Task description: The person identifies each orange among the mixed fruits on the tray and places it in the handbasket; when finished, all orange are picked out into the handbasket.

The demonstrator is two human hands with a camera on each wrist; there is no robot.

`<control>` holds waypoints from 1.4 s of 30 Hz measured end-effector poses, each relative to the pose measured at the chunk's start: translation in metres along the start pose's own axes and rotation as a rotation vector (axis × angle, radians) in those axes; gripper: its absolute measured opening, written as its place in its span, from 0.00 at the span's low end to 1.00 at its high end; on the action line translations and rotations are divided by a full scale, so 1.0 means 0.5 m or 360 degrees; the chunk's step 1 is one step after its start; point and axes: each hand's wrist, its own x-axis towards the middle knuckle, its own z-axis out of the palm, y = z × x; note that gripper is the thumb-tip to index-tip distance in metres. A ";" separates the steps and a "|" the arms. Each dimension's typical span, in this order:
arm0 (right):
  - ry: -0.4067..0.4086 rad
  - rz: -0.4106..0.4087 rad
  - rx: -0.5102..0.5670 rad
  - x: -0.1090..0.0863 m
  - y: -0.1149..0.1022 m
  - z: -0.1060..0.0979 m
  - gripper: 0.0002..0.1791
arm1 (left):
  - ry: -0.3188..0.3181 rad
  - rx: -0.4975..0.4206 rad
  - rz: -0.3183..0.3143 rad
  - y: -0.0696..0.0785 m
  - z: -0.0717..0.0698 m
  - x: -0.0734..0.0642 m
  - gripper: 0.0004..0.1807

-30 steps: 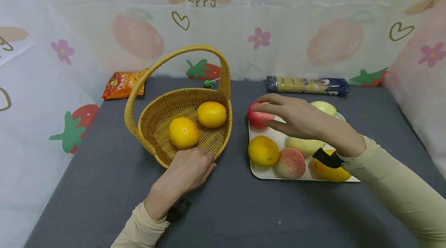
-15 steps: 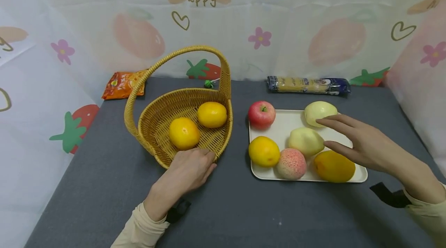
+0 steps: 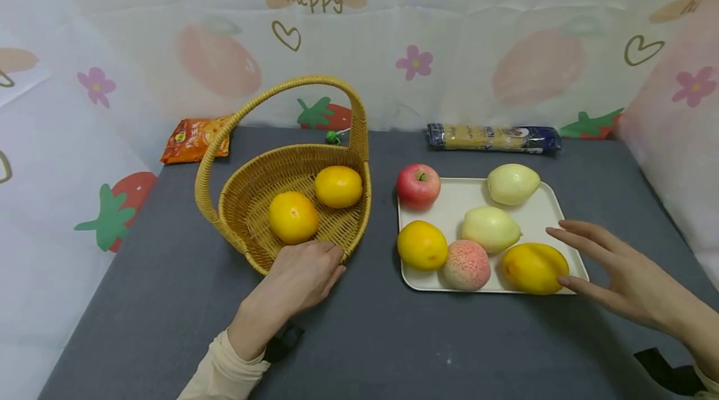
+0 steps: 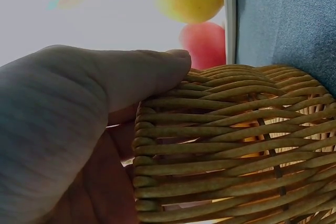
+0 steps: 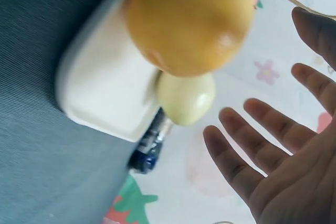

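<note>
My left hand (image 3: 303,275) grips the near rim of a wicker basket (image 3: 241,194); in the left wrist view the thumb (image 4: 152,69) lies outside the weave and the fingers curl inside. Two yellow-orange fruits (image 3: 293,218) lie in the basket. At the right end of a white tray (image 3: 449,200), my right hand (image 3: 629,275) hovers with fingers spread, holding nothing, nearest to a yellow mango (image 3: 535,268). Also on the tray are a red apple (image 3: 418,186), an orange-yellow fruit (image 3: 422,245), a pink peach (image 3: 467,264) and two pale green fruits (image 3: 491,229).
Behind the basket lie an orange snack packet (image 3: 193,140) and a small green lollipop (image 3: 334,136). A long packet of noodles (image 3: 494,138) lies behind the tray. A printed cloth (image 3: 415,13) hangs along the back of the grey table (image 3: 371,344).
My right hand has drawn back from above the apple, across the tray, to its right end near the mango. My left hand keeps its hold on the basket rim.
</note>
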 end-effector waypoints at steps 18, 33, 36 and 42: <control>-0.0038 -0.0104 -0.0002 -0.008 -0.012 0.054 0.47 | 0.0005 0.0027 -0.0011 -0.002 0.004 -0.003 0.13; 0.0020 -0.0138 -0.0044 -0.014 -0.004 0.071 0.48 | 0.0005 0.0008 -0.0004 -0.002 0.002 -0.001 0.13; 0.0034 -0.0141 -0.0009 -0.014 -0.002 0.073 0.48 | 0.0008 0.0004 -0.0002 -0.001 0.003 -0.001 0.13; 0.0075 -0.0165 0.0005 -0.013 0.000 0.075 0.48 | 0.0004 0.0011 -0.0005 0.000 0.002 0.000 0.13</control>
